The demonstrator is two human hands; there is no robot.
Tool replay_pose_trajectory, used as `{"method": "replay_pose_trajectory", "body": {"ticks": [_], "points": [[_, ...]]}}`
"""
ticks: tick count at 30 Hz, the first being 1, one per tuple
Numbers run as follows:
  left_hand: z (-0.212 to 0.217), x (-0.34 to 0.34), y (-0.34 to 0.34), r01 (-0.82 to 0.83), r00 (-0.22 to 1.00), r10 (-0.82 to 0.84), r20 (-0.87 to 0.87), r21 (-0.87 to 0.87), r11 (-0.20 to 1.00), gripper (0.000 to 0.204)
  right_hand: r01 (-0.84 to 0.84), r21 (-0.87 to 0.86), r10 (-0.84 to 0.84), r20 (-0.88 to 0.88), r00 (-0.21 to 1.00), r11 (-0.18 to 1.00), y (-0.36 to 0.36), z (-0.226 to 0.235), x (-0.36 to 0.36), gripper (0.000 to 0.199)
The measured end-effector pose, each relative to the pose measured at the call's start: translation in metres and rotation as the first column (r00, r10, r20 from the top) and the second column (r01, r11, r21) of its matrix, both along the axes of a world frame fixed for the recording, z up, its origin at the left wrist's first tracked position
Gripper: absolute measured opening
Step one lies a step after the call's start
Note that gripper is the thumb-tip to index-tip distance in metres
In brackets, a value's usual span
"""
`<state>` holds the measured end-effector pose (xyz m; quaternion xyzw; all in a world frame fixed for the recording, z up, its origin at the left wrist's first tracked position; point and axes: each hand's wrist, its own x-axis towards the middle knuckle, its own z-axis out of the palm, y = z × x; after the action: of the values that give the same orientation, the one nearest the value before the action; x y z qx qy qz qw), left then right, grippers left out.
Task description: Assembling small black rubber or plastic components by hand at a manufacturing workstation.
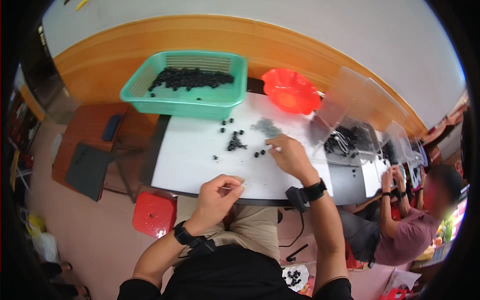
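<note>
My left hand hovers at the front edge of the white work surface, thumb and forefinger closed in a pinch; whatever is between them is too small to name. Over the same surface, my right hand has its fingertips drawn together just below a pile of small grey pieces. Two small black round parts lie left of its fingertips. A loose cluster of similar black parts sits between the two hands, towards the back.
A green basket of black parts stands at the back left, beside a red scalloped bowl. Clear plastic bins with black parts line the right. A co-worker sits at the right. A red stool stands left of my legs.
</note>
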<state>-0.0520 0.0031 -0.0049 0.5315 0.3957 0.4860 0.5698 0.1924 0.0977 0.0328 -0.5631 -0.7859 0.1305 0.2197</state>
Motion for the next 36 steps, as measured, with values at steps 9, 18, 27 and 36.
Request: {"method": "replay_pose_trajectory", "body": {"ticks": [9, 18, 27, 36], "points": [[-0.001, 0.002, 0.002, -0.008, 0.995, 0.013, -0.102, 0.048, 0.999, 0.011, 0.162, 0.152, -0.091, -0.395, 0.914, 0.975, -0.073, 0.018, 0.05, 0.013], [0.008, 0.027, -0.002, 0.048, 0.975, -0.017, -0.22, 0.135, 0.99, 0.011, 0.517, 0.247, -0.521, -0.057, 0.852, 0.819, -0.054, -0.002, 0.196, 0.017], [0.017, 0.056, 0.001, 0.073, 0.956, -0.018, -0.293, 0.176, 0.982, 0.01, 0.51, 0.177, -0.538, 0.185, 0.823, 0.841, -0.011, 0.004, 0.247, 0.033], [0.016, 0.094, 0.005, 0.171, 0.938, -0.094, -0.334, 0.21, 0.963, 0.008, 0.468, 0.053, -0.47, 0.165, 0.867, 0.882, -0.01, 0.012, 0.229, 0.048]]}}
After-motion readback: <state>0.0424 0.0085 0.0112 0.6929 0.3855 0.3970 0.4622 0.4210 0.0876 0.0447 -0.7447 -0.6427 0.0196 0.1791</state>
